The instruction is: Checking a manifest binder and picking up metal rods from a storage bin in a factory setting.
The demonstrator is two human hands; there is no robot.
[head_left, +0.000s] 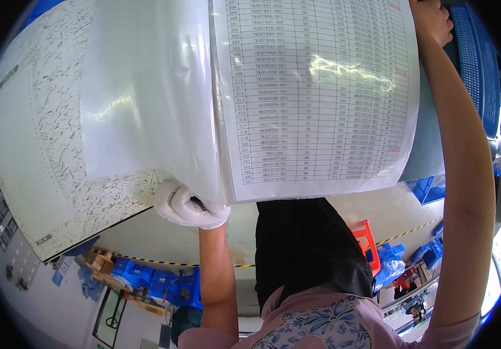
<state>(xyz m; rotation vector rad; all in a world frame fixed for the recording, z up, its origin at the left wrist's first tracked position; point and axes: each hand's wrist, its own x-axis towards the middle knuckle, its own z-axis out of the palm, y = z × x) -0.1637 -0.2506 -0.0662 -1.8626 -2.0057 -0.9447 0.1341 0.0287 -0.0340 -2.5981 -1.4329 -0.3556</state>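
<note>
A large binder with a white, black-flecked cover [41, 128] is open close in front of me. A glossy clear sleeve page [146, 87] stands half turned. Beside it, a sleeved sheet printed with a dense table [320, 93] fills the upper middle. My left hand [189, 205], in a white glove, grips the binder's lower edge where the pages meet. My right hand [432, 20], bare, holds the printed sheet's upper right corner with the arm stretched out along its right side.
A black cloth [308, 250] and a pink flowered garment [332, 326] lie at the lower middle. Beyond are several blue crates [146, 282], a red stool [367, 238], yellow-black floor tape [163, 263] and a blue mesh crate [477, 58].
</note>
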